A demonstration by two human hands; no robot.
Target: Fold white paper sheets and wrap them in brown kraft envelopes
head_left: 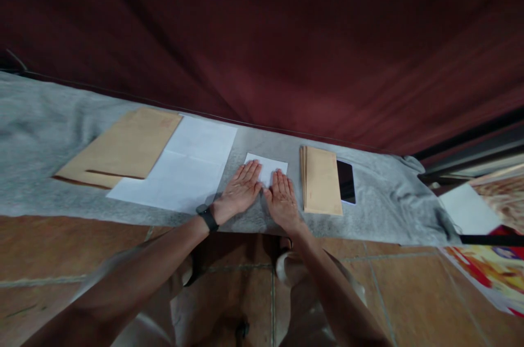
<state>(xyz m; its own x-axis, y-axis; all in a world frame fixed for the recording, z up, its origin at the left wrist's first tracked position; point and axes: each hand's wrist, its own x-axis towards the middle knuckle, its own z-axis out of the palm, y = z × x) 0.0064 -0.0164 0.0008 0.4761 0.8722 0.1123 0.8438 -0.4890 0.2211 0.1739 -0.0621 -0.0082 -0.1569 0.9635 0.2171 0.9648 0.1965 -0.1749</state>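
Observation:
A small white sheet of folded-looking paper (270, 166) lies flat on the grey cloth. My left hand (240, 187) rests flat over its left side, fingers stretched out and pointing away from me. On its near right part lies my right hand (282, 201), also flat with the fingers extended. Both palms face down, and their thumbs almost meet at the paper's near edge, which they hide. Left of my hands are larger white sheets of paper (192, 164), partly under big brown envelopes (131, 142). Right of my hands sits a stack of smaller brown envelopes (323, 180).
A dark phone (346, 180) lies partly beneath the small envelopes. The grey cloth (385, 194) covers a narrow surface along a dark red curtain (262, 52). At the far right are a white sheet (470, 209) and a colourful printed sheet (491, 270). Tiled floor (393, 281) lies below.

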